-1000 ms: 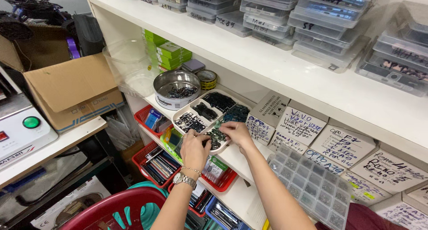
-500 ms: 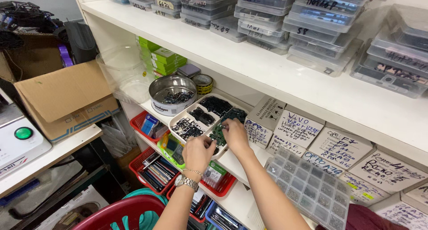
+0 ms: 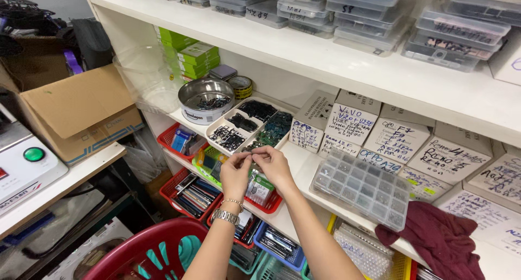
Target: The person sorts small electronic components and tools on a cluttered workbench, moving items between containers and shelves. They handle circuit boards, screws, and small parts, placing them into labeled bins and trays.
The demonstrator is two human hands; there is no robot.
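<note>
Farthest left of the fingers lies an open cardboard box (image 3: 76, 117) on a white table (image 3: 59, 185), well apart from both hands. Up and to the left of the fingers stands a round steel bowl (image 3: 205, 99) of small dark parts, on the white shelf (image 3: 304, 155). Just above the fingertips sits a white divided tray (image 3: 247, 125) with dark and greenish small components in its compartments.

The left hand (image 3: 234, 174), with a metal watch (image 3: 225, 217) on its wrist, has thumb and forefinger pressed together, pinching a tiny part (image 3: 251, 156) too small to identify. The right hand (image 3: 274, 165) meets it from the other side, its fingertips closed on the same small part, so the two hands touch at their tips just in front of the tray's near edge. Beneath the hands are red baskets (image 3: 179, 190) of packaged items.

To the right of the fingers rests a clear compartment box (image 3: 362, 186), behind it a row of white hand-labelled cartons (image 3: 401, 141), and farther right a dark red cloth (image 3: 439, 239).
</note>
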